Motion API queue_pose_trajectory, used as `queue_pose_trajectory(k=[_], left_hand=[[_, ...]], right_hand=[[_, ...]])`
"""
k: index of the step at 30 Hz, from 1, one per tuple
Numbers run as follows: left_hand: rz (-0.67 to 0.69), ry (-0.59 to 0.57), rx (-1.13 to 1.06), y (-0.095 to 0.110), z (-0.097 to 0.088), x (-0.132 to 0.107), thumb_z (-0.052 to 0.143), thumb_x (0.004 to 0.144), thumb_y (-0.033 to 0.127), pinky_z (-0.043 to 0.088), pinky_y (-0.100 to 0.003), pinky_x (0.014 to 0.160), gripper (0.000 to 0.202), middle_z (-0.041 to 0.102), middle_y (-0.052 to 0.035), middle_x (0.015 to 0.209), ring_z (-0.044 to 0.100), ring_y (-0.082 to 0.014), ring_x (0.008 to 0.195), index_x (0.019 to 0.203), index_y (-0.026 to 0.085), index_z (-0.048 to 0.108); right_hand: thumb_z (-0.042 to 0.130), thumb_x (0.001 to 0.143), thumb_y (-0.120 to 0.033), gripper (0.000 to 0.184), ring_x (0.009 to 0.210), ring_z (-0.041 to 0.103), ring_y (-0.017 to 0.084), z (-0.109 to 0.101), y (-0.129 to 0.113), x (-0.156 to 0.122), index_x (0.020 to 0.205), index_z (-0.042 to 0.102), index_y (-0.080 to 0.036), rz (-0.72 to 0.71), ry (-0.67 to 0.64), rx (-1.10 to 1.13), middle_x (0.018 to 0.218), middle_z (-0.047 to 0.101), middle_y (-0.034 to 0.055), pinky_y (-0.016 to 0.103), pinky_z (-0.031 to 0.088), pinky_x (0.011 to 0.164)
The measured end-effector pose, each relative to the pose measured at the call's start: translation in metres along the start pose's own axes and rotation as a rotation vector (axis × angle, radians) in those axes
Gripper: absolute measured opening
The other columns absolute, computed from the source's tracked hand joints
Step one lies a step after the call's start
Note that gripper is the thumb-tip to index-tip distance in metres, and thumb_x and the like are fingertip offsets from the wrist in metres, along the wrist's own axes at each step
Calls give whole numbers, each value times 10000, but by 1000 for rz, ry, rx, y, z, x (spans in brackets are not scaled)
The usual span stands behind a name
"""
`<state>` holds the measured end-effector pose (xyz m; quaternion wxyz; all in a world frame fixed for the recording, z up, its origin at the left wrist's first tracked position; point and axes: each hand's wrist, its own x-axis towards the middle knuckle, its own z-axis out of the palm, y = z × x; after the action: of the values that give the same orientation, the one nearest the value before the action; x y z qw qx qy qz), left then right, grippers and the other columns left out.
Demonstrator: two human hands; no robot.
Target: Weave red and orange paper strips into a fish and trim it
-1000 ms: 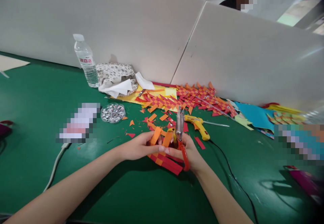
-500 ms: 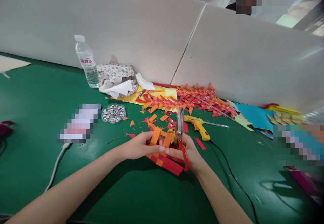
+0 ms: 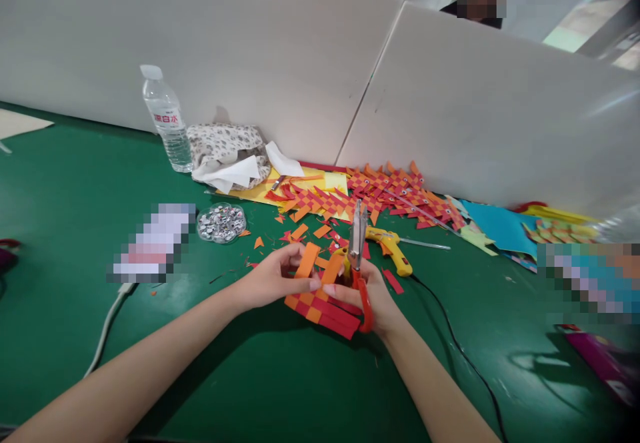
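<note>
Head view, the single feed I had, showed me both hands over the green desk (image 3: 225, 376), between its near edge and a scatter of scraps (image 3: 300, 231). The weave (image 3: 313, 306), red and orange paper strips in a checkered pattern, was there too, with two orange strips sticking up from it. I saw the left hand (image 3: 273, 279) grasping the weave, thumb on top and fingers curled behind. The right hand (image 3: 373, 296) pinched it as well, its thumb tip close to the left one. Scissors (image 3: 357, 236) sat at the right hand, blades pointing toward the desk's far edge, red handle against the palm side; I could not tell how the fingers sat in its loops.

Just right of the blades lay a yellow glue gun (image 3: 397, 256), a clear glue stick (image 3: 425, 243) jutting from its back and its black cord (image 3: 465, 349) running toward the near edge. Along the far edge, from the left, I made out a bottle (image 3: 170, 126), a spotted pouch (image 3: 227, 141) just beside it, a heap of checkered fish (image 3: 400, 193) and a blue sheet (image 3: 495, 226). Nearer, left of the scraps, lay a dish of googly eyes (image 3: 221, 223).
</note>
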<state>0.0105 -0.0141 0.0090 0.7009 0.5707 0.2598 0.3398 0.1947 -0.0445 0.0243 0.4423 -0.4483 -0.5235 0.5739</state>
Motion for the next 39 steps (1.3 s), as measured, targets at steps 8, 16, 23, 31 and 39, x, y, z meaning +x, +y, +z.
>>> queue_pose_trajectory(k=[8, 16, 23, 31, 39], left_hand=[[-26, 65, 25, -1, -3, 1, 714, 672, 239, 431, -262, 703, 298, 600, 20, 751, 576, -114, 697, 867, 169, 501], [0, 19, 25, -2, -2, 0, 719, 659, 212, 435, -260, 695, 279, 582, 34, 741, 560, -103, 685, 799, 172, 481], [27, -18, 12, -1, -2, 0, 712, 651, 171, 442, -266, 694, 276, 584, 26, 751, 560, -104, 686, 777, 171, 467], [48, 11, 51, -6, -2, 1, 717, 652, 199, 444, -279, 720, 272, 570, 18, 777, 556, -115, 721, 812, 167, 499], [1, 53, 6, -4, -2, 2, 720, 653, 206, 440, -267, 707, 298, 611, 19, 757, 583, -115, 706, 832, 173, 484]], right_hand=[[837, 476, -279, 406, 543, 482, 97, -1, 2, 1, 688, 499, -203, 8, 62, -15, 644, 519, -58, 259, 429, 550], [840, 469, -280, 427, 520, 417, 74, 1, 0, 0, 663, 469, -198, 46, 14, -7, 595, 440, -79, 231, 382, 524], [838, 469, -306, 431, 557, 440, 89, 1, 1, 0, 669, 470, -205, 39, 27, -28, 626, 460, -65, 246, 412, 562], [840, 470, -328, 434, 575, 473, 105, 1, 2, 0, 662, 470, -208, 22, 33, -15, 643, 481, -56, 286, 449, 624], [849, 447, -292, 442, 601, 488, 99, -1, 5, 1, 673, 481, -199, 25, 66, -5, 697, 509, -45, 252, 447, 595]])
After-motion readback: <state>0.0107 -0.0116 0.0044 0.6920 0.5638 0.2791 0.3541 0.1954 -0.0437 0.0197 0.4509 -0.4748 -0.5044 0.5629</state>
